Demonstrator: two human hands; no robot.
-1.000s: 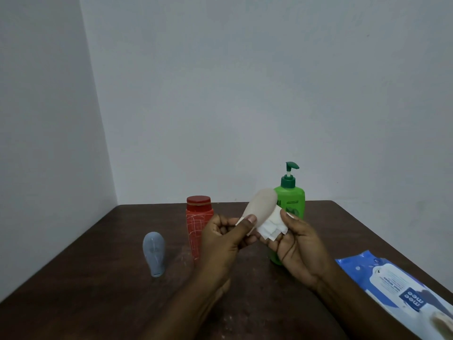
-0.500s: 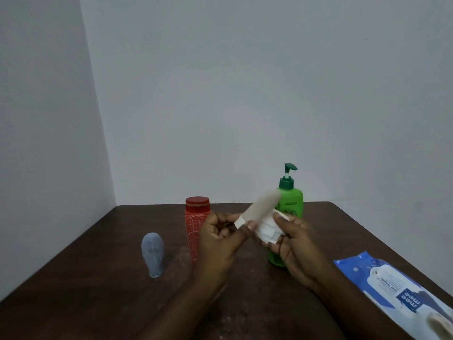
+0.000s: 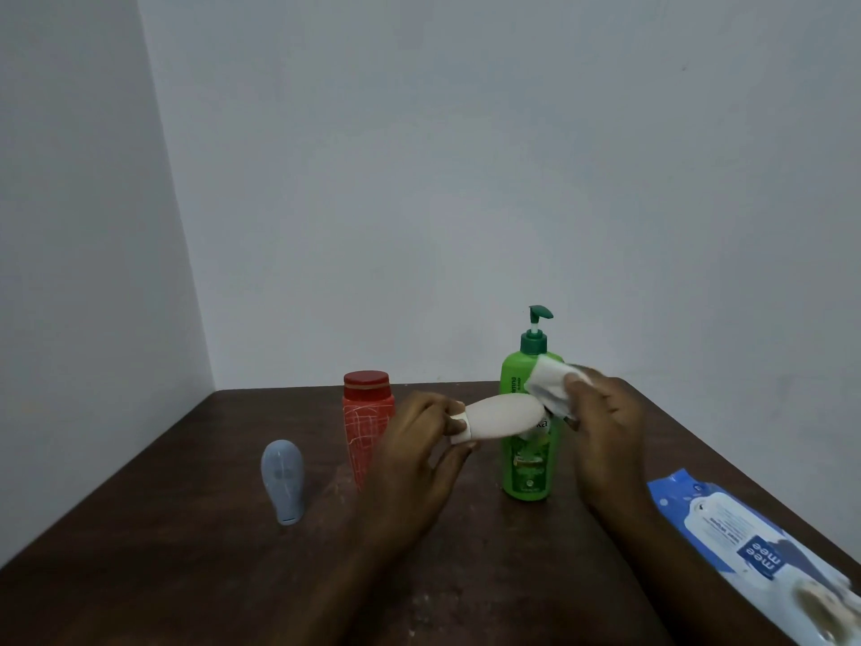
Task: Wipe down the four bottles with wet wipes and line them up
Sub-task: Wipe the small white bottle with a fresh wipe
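Note:
My left hand (image 3: 419, 447) pinches the white cap end of a cream bottle (image 3: 503, 419), held nearly level above the table. My right hand (image 3: 605, 426) grips a folded white wet wipe (image 3: 550, 389) against the bottle's rounded far end. Behind them a green pump bottle (image 3: 529, 463) stands upright. To its left stands a red bottle (image 3: 365, 421) with a red lid, partly hidden by my left hand. Farther left, a small grey-blue bottle (image 3: 284, 480) stands on its cap end.
A blue and white wet wipe pack (image 3: 750, 547) lies at the right edge of the dark brown table (image 3: 186, 529). White walls close off the table at the back and left.
The cream bottle has tipped from pointing up-right to almost level. My right hand has slid the wipe along the body up to the far end.

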